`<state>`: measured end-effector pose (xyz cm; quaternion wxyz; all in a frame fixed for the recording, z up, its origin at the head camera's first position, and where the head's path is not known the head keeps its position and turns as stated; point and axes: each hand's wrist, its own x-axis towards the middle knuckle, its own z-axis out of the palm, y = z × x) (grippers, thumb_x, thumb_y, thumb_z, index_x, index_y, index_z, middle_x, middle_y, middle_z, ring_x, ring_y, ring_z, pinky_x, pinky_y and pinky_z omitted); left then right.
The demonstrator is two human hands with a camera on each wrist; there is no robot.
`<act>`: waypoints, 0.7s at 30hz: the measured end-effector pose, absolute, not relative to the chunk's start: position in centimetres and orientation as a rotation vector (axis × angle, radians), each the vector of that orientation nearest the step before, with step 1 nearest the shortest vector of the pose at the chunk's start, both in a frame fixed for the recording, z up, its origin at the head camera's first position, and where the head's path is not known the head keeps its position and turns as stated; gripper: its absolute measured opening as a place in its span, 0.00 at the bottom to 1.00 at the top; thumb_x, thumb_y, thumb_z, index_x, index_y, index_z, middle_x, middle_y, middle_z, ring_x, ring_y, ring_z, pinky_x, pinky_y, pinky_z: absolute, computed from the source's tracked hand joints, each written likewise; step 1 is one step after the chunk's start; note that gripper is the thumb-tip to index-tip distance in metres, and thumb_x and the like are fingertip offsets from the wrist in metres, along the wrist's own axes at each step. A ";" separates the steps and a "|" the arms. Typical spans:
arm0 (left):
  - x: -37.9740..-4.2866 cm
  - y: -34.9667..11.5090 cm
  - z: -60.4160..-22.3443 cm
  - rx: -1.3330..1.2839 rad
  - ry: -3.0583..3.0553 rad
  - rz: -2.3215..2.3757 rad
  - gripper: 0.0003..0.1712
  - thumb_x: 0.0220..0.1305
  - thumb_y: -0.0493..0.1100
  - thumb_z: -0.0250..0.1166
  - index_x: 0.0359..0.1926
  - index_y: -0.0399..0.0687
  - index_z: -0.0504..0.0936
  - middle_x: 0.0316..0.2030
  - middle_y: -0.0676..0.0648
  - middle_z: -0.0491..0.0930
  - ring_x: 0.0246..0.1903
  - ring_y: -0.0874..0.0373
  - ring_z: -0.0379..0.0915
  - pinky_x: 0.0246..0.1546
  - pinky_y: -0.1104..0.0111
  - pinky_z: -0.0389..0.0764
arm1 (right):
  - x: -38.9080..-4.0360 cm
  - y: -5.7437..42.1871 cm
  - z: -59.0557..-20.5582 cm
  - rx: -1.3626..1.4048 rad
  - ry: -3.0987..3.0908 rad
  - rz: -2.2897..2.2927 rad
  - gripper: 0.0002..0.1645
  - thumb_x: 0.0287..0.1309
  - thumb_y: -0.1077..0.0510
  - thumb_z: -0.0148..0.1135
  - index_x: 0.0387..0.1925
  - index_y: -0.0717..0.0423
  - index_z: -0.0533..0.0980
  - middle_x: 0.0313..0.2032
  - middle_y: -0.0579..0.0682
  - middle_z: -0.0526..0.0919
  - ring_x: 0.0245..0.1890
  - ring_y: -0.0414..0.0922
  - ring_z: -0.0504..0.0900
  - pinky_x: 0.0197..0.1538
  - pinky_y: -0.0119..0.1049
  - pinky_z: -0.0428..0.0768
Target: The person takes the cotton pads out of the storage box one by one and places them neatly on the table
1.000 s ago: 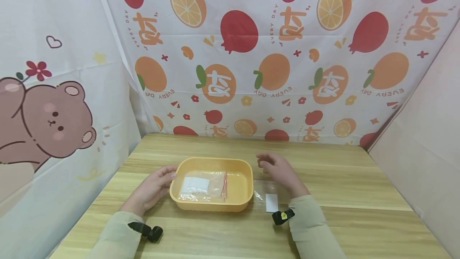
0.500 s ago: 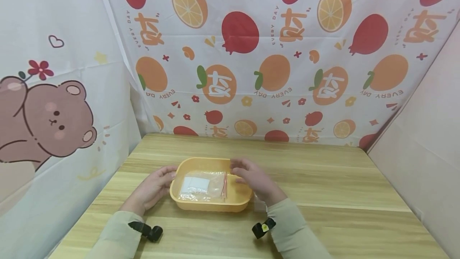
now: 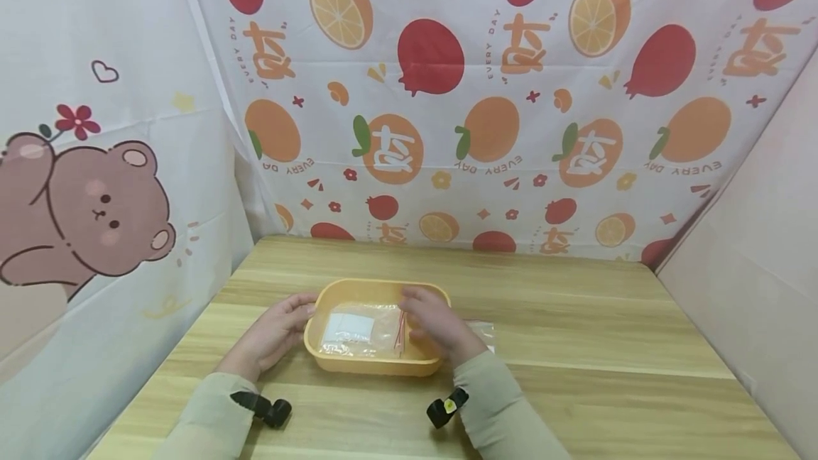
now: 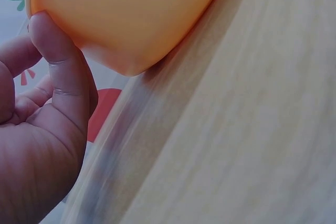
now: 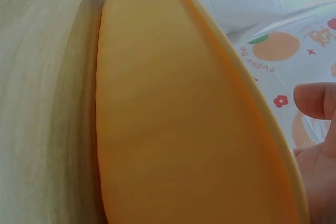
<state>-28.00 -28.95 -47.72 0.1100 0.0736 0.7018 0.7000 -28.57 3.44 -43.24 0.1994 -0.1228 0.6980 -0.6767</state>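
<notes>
A yellow plastic tray (image 3: 348,366) stands on the wooden table, and inside it lie clear zip-lock bags (image 3: 383,321) with red seal lines and a white panel. My left hand (image 3: 275,336) holds the tray's left end; in the left wrist view its thumb (image 4: 63,66) presses the outer wall near the rim. Over the right part of the tray hovers my right hand (image 3: 441,321), slightly blurred, its fingers loosely bent above the red seals with nothing seen in them. From the right wrist view, the thumb (image 5: 315,100) is above the tray's rim.
Right of the tray, partly hidden by my right wrist, another clear bag (image 3: 486,332) lies on the table (image 3: 607,346). A fruit-print cloth (image 3: 428,55) hangs behind the table, and a bear-print cloth (image 3: 108,211) on the left.
My right hand has moved left, from beside the tray to over its inside, uncovering part of the bag on the table. The left hand and tray stay in place.
</notes>
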 end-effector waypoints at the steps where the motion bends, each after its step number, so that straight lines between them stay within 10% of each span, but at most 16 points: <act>1: -28.0 -28.9 -47.7 0.215 2.065 2.058 0.32 0.79 0.45 0.55 0.71 0.27 0.59 0.58 0.32 0.74 0.47 0.51 0.79 0.45 0.59 0.84 | -28.6 3.3 -43.2 -0.348 1.962 -1.883 0.35 0.75 0.51 0.51 0.74 0.66 0.60 0.72 0.68 0.61 0.71 0.68 0.59 0.63 0.68 0.67; 21: -28.0 -28.9 -47.5 0.153 2.074 2.061 0.31 0.77 0.45 0.57 0.71 0.31 0.62 0.59 0.34 0.74 0.48 0.51 0.79 0.46 0.60 0.84 | -28.9 1.7 -43.7 -0.269 2.021 -1.893 0.30 0.75 0.57 0.51 0.72 0.66 0.63 0.67 0.64 0.68 0.57 0.57 0.75 0.52 0.51 0.81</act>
